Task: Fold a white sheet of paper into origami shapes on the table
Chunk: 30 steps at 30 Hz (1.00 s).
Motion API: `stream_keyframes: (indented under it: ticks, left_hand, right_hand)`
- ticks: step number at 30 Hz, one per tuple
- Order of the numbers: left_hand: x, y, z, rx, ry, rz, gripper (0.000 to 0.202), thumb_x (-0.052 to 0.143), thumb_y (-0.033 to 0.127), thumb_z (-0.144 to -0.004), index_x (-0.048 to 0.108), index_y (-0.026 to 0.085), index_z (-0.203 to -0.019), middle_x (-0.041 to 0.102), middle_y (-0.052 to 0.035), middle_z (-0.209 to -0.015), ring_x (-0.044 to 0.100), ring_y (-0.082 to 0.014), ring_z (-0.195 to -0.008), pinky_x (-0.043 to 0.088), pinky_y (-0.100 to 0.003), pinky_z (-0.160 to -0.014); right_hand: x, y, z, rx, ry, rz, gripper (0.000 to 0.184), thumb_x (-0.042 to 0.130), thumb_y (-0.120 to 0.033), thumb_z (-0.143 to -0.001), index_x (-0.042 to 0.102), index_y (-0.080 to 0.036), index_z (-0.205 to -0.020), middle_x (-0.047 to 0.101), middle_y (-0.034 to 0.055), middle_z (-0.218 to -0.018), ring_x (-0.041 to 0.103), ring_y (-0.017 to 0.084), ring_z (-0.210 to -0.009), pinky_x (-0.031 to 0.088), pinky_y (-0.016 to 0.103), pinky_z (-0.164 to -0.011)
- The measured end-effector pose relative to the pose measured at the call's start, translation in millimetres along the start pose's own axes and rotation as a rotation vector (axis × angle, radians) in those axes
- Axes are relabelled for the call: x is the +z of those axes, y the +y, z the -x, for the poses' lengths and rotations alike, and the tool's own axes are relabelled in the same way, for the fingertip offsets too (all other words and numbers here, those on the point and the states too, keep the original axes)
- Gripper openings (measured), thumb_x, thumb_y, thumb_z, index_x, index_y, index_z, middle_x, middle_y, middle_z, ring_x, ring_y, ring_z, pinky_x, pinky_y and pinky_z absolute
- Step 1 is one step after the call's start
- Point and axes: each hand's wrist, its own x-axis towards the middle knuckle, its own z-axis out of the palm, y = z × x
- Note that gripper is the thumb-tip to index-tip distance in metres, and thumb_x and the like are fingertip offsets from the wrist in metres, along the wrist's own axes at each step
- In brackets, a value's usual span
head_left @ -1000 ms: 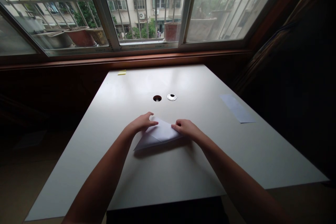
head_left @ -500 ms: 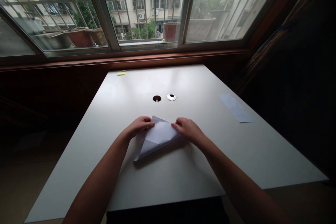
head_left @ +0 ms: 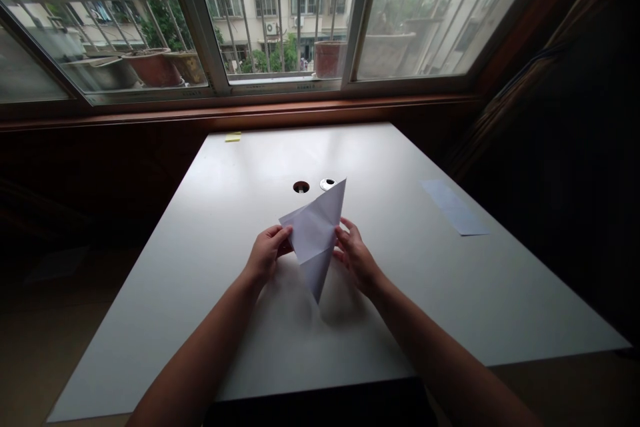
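A folded sheet of white paper (head_left: 316, 230) is held up over the white table (head_left: 240, 347). One pointed corner aims to the upper right and another points down toward me. My left hand (head_left: 267, 250) pinches its left edge, thumb on the front face and fingers partly hidden behind. On the opposite edge, my right hand (head_left: 356, 255) grips the paper between thumb and fingers, with some fingers spread behind it. A crease runs across the lower part of the paper.
Behind the paper are a round hole (head_left: 301, 187) in the tabletop and a silvery ring-shaped cover (head_left: 327, 184). A paper strip (head_left: 454, 207) lies at the right, and a yellow sticky note (head_left: 233, 137) at the far left corner. A barred window stands beyond.
The folded paper has been lifted and turned, so that its long edge now runs steeply from bottom to upper right. My right hand has shifted its grip along the edge.
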Motion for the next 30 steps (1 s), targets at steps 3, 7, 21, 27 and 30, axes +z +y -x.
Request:
stream_keyframes:
  ticks: [3, 7, 21, 27, 30]
  left_hand:
    - [4.2, -4, 8, -0.034, -0.046, -0.004, 0.039, 0.075, 0.049, -0.074, 0.065, 0.013, -0.085, 0.068, -0.0058, -0.080, 0.066, -0.0167, -0.073, 0.056, -0.034, -0.076]
    - [3.9, -6, 16, -0.061, -0.119, -0.108, 0.045, 0.070, 0.056, -0.077, 0.066, 0.012, -0.088, 0.070, -0.0091, -0.083, 0.068, -0.0205, -0.076, 0.056, -0.036, -0.075]
    - [-5.4, -12, 12, 0.052, -0.130, -0.212, 0.057, 0.070, 0.052, -0.079, 0.056, 0.021, -0.125, 0.063, -0.0061, -0.098, 0.064, -0.0179, -0.083, 0.054, -0.023, -0.057]
    - [-4.4, -13, 14, 0.027, -0.278, -0.193, 0.053, 0.063, 0.050, -0.086, 0.052, 0.020, -0.128, 0.064, -0.0099, -0.102, 0.066, -0.0236, -0.093, 0.057, -0.030, -0.064]
    - [-2.3, -13, 16, 0.036, -0.270, -0.161, 0.053, 0.065, 0.048, -0.086, 0.052, 0.019, -0.128, 0.065, -0.0102, -0.101, 0.066, -0.0233, -0.092, 0.057, -0.036, -0.075]
  right_hand:
    - [14, -2, 3, 0.029, -0.066, -0.122, 0.057, 0.053, -0.062, -0.087, 0.043, -0.027, -0.130, 0.062, 0.0088, -0.124, 0.064, 0.026, -0.107, 0.056, 0.037, -0.084]
    - [19, -3, 2, 0.020, -0.027, -0.132, 0.054, 0.057, -0.060, -0.085, 0.049, -0.022, -0.124, 0.067, 0.0095, -0.117, 0.067, 0.028, -0.100, 0.057, 0.038, -0.083]
    - [-15, -11, -12, -0.012, -0.047, 0.020, 0.046, 0.070, -0.049, -0.079, 0.061, -0.018, -0.112, 0.069, 0.0081, -0.104, 0.064, 0.025, -0.090, 0.052, 0.033, -0.074]
    - [-15, -12, -21, -0.075, -0.054, 0.009, 0.042, 0.070, -0.045, -0.081, 0.061, -0.019, -0.112, 0.069, 0.0077, -0.107, 0.064, 0.023, -0.093, 0.051, 0.034, -0.079]
    - [-14, -8, -25, -0.074, -0.021, -0.042, 0.042, 0.072, -0.044, -0.080, 0.061, -0.018, -0.111, 0.070, 0.0083, -0.105, 0.065, 0.022, -0.090, 0.052, 0.034, -0.077]
